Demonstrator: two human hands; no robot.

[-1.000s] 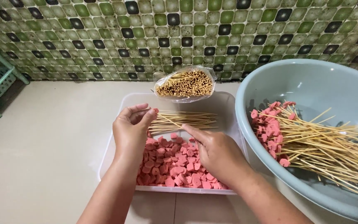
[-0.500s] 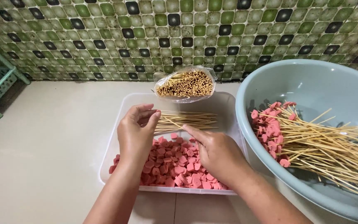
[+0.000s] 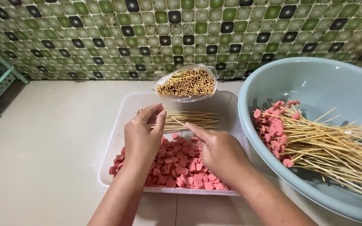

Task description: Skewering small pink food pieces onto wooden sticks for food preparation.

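Skewering looks in hand; left hand (image 3: 142, 134) pinches a thin bamboo skewer (image 3: 177, 120); right hand (image 3: 219, 151), loosely curled and empty-looking, must pick a pink heart-shaped sausage slice (image 3: 180, 170).

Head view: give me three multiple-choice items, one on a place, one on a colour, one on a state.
1. Where do the finished skewers lie?
A. in the round basin
B. on the floor
C. on the green rack

2. What colour are the sausage pieces in the clear tray?
A. green
B. pink-red
C. white

3. How is the bag of sticks at the wall?
A. tied shut
B. open, stick ends showing
C. empty

Answers: 1 A, the loaded sticks rest inside the basin. 2 B, they are pink-red slices. 3 B, the stick ends face the camera through the open mouth.
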